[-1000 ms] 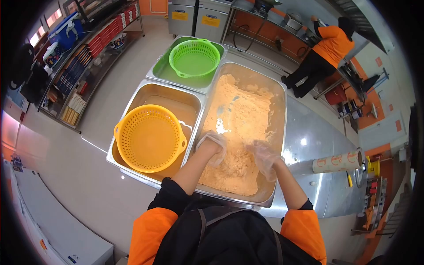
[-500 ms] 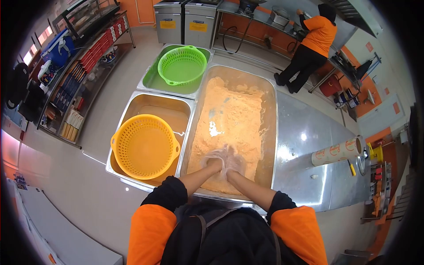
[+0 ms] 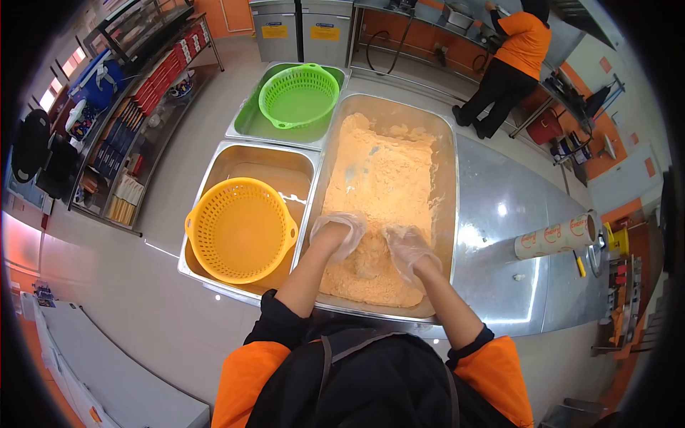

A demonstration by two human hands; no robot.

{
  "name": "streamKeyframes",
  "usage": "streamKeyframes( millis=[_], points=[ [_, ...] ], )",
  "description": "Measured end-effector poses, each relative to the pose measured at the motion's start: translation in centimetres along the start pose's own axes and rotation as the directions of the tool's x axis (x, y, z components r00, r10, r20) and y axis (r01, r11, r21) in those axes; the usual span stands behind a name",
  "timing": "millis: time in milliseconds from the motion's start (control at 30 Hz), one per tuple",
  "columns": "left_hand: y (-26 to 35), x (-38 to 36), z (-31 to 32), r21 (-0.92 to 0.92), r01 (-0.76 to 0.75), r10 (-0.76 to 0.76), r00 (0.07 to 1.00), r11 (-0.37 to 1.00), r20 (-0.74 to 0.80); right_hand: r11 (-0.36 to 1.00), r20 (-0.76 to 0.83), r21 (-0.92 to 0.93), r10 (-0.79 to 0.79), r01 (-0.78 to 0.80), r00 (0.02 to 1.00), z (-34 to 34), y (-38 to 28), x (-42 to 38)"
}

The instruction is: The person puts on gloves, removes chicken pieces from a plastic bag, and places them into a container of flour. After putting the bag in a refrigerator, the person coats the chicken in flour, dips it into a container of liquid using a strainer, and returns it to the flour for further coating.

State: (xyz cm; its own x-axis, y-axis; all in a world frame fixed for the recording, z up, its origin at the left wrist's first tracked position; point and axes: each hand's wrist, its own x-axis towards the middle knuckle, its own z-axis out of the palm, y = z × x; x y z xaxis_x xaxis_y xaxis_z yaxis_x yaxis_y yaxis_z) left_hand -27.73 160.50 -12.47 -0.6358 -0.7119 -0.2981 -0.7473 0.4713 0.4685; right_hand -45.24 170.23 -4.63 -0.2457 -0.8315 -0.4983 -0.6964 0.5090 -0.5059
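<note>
You stand in a commercial kitchen at a steel counter [image 3: 499, 235]. The long steel pan [image 3: 444, 171] before you holds orange breading flour [image 3: 382, 178]: loose, light, crumbly (scoop from beneath, cupped). Your gloved left hand [image 3: 337, 234] and right hand [image 3: 407, 248] press into it, fingers curled loosely, clasping nothing solid.

Both hands are resting in the flour mix [image 3: 382, 178] inside a deep metal pan [image 3: 448, 178], the left hand [image 3: 335, 235] just beside the right hand [image 3: 405, 246]. Left of the left hand, a colander [image 3: 241, 230] is sitting in a neighbouring pan [image 3: 235, 158]. Beyond that, another colander [image 3: 299, 95] is sitting in a farther pan [image 3: 246, 123]. Right of the right hand, a film roll [image 3: 555, 237] is lying on the counter [image 3: 499, 185].
</note>
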Motion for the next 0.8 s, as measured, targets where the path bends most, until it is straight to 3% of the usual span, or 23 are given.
streamKeyframes(
  millis=[33,133,200,267,300,367,433,500,533,600,633,733,800],
  points=[
    [0.1,0.2,0.0,0.017,0.001,-0.002,1.000,1.000,0.022,0.996,-0.019,-0.078,-0.047,0.045,0.999,-0.1,0.4,0.1],
    [0.7,0.9,-0.1,0.055,-0.043,0.033,0.985,0.998,0.172,0.995,0.044,-0.070,0.068,-0.065,0.997,1.4,0.3,0.6],
    [0.9,1.4,0.1,0.078,-0.103,0.073,0.945,0.992,0.318,0.972,0.084,-0.082,-0.212,0.219,0.974,4.2,0.7,0.0],
    [-0.7,2.8,3.1,-0.351,0.148,-0.023,0.942,0.924,0.336,0.940,0.159,-0.154,-0.280,0.303,0.947,5.3,0.8,0.2],
    [-1.3,3.1,4.1,-0.536,0.266,-0.068,0.930,0.801,0.361,0.943,0.206,-0.222,-0.205,0.250,0.957,5.7,0.8,0.4],
    [1.5,0.7,-0.2,-0.384,0.211,-0.098,0.951,0.899,0.293,0.961,0.292,-0.211,-0.110,0.177,0.950,4.9,0.6,0.5],
    [2.0,0.2,-0.9,-0.248,0.117,-0.074,0.981,0.962,0.177,0.990,0.379,-0.070,-0.085,0.120,0.922,0.5,0.9,0.7],
    [1.1,0.8,-0.1,-0.112,-0.005,0.007,1.000,0.994,0.020,0.974,0.224,-0.185,-0.084,0.127,0.971,-1.3,1.7,0.8],
    [1.4,0.8,-0.8,0.000,0.009,-0.009,0.999,1.000,0.039,0.962,0.145,-0.245,-0.091,0.125,0.985,-1.8,1.9,0.9],
    [2.0,0.9,-3.0,0.222,0.033,-0.051,0.996,0.974,0.073,0.877,-0.016,-0.412,-0.276,0.245,0.961,-1.4,2.1,0.4],
    [2.2,0.9,-3.5,0.230,0.038,-0.049,0.998,0.972,0.043,0.819,-0.081,-0.497,-0.373,0.287,0.924,-1.3,2.0,0.1],
    [2.3,1.3,-3.7,0.258,0.046,-0.043,0.999,0.965,-0.018,0.774,0.191,-0.577,-0.181,0.260,0.965,-4.0,-1.4,-0.1],
    [2.0,1.9,-2.6,0.284,0.037,-0.033,0.999,0.958,-0.017,0.713,0.121,-0.630,-0.302,0.309,0.945,-1.9,1.8,7.2]
  ],
)
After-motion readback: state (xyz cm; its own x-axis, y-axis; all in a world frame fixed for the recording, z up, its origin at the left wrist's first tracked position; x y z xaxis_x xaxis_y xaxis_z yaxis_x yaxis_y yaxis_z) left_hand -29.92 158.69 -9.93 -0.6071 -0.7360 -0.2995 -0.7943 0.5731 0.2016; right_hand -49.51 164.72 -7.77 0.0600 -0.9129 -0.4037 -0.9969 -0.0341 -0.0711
